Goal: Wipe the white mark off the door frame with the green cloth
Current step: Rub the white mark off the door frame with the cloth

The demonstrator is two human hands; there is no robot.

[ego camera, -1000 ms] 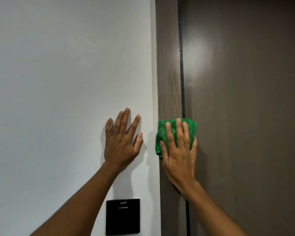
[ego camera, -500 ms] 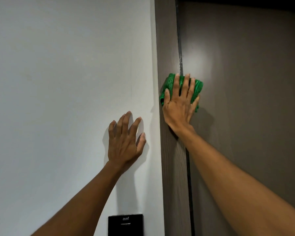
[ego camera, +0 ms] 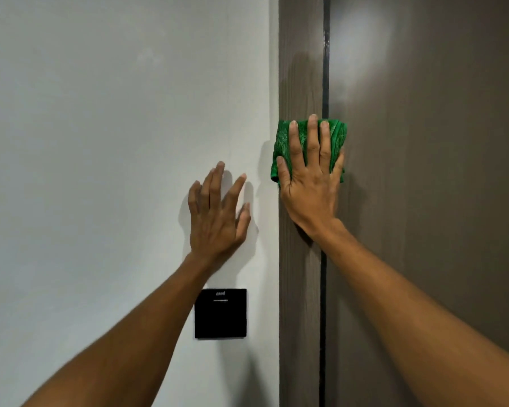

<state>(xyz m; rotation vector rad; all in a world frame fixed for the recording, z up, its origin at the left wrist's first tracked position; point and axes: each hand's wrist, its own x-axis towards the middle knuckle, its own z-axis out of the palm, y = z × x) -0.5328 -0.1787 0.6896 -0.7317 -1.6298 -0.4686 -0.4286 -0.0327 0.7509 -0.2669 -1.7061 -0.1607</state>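
Note:
My right hand [ego camera: 309, 183] presses a folded green cloth [ego camera: 282, 142] flat against the brown wood-grain door frame [ego camera: 300, 69], with its fingers spread over the cloth. The cloth spans the frame and the dark gap [ego camera: 325, 54] beside the door. My left hand [ego camera: 216, 218] rests flat on the white wall [ego camera: 115, 142] to the left of the frame, fingers apart and holding nothing. I cannot make out a white mark on the visible frame; the part under the cloth is hidden.
A brown door [ego camera: 438, 142] fills the right side, with a light glare near its top. A black square wall panel [ego camera: 220, 313] sits on the wall below my left hand, close to the frame.
My right hand slid the cloth up the frame, then came part of the way back down. My left hand stayed on the wall.

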